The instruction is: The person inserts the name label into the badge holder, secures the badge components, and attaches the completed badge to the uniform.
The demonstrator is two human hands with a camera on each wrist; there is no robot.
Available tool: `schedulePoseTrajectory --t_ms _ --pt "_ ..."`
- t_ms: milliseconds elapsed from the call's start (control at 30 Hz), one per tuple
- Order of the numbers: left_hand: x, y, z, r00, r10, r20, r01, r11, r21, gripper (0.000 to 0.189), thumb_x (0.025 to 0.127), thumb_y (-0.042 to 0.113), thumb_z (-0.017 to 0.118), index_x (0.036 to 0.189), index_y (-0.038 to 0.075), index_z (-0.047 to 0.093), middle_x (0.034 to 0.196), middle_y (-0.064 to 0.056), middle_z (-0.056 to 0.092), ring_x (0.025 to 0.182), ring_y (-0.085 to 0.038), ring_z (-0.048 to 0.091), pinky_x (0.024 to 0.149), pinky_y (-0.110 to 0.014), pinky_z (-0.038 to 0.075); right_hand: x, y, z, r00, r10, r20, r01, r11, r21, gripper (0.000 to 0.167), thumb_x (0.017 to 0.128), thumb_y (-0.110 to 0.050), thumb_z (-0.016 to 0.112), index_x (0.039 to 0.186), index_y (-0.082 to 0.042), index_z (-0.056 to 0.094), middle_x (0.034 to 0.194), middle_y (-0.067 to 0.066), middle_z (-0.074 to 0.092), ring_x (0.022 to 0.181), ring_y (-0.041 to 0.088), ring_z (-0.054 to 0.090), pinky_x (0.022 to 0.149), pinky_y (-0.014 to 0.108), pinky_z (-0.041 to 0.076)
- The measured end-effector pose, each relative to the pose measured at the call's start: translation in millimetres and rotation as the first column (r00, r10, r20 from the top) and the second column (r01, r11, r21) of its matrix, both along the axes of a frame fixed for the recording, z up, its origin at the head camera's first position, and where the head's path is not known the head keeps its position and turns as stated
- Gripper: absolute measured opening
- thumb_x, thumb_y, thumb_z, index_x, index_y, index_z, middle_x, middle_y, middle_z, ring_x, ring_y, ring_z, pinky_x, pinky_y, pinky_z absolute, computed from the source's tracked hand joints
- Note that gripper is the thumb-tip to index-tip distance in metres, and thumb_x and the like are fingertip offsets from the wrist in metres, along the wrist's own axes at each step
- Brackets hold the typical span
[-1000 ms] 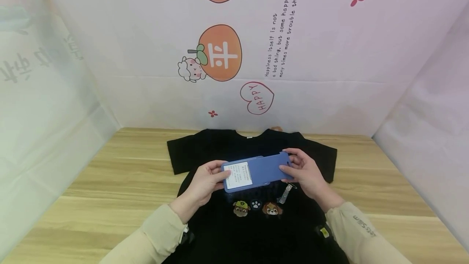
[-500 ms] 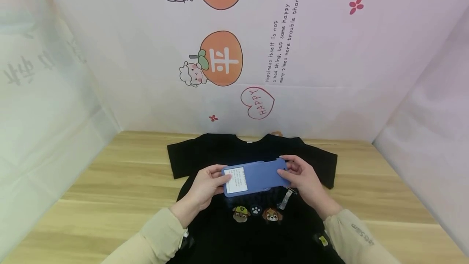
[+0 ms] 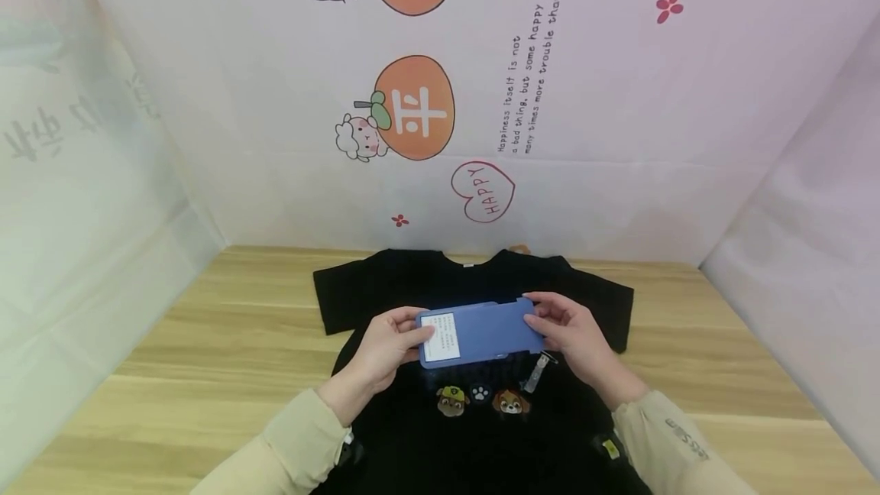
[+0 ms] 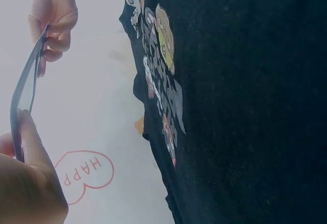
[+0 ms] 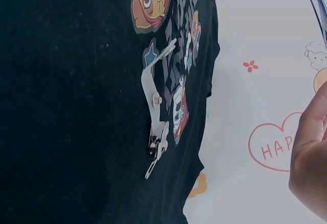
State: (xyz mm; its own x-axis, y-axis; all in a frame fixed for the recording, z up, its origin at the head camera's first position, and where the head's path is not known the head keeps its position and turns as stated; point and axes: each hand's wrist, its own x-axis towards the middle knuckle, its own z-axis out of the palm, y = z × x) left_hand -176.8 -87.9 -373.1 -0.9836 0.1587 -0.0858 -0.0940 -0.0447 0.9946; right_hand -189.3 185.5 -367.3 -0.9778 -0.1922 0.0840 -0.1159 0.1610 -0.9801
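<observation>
A blue two-part sliding card holder [image 3: 491, 331] is held above a black T-shirt [image 3: 474, 453]. My left hand [image 3: 380, 350] pinches its left end, thumb over a white printed label [image 3: 447, 338]. At the other end, my right hand [image 3: 572, 336] grips the blue sliding part, thumb on top. The left wrist view shows the card holder [image 4: 25, 89] edge-on between both hands. On the shirt below lies a badge clip [image 5: 153, 99] with a clear strap and metal jaws, near the right hand.
The shirt is spread on a wood-grain table [image 3: 227, 357], its collar toward the back. Cartoon dog prints [image 3: 510, 402] decorate its chest. A white printed cloth [image 3: 584, 113] hangs behind, with pale cloth sides left and right.
My right hand has shifted slightly left, sliding the blue part further over the white label, so less label shows. My left hand keeps its hold. The camera view has tilted a little.
</observation>
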Motion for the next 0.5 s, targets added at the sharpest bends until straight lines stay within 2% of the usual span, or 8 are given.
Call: schedulePoseTrajectory --t_ms 167,500 --pt "0.5 2.7 3.1 1.000 0.004 -0.011 -0.004 1.000 0.003 0.027 0.092 0.003 0.059 0.117 -0.005 0.058 0.107 -0.019 0.068 0.083 -0.017 0.068 0.075 -0.036 0.058 -1.1 -3 -0.7 1.000 0.002 0.002 -0.002 1.000 0.007 0.042 0.092 -0.011 0.061 0.127 0.007 0.050 0.087 -0.004 0.055 0.079 0.009 0.054 0.065 0.025 0.051" --pt "-2.3 2.0 1.3 1.000 -0.005 0.003 0.005 1.000 0.007 0.025 0.090 0.000 0.059 0.115 -0.006 0.059 0.103 -0.017 0.069 0.081 -0.016 0.068 0.074 -0.034 0.058 -1.4 -12 -4.7 0.999 0.022 0.032 -0.021 0.999 -0.049 0.041 0.091 -0.010 0.063 0.126 0.008 0.052 0.085 -0.005 0.056 0.077 0.009 0.055 0.066 0.025 0.054"
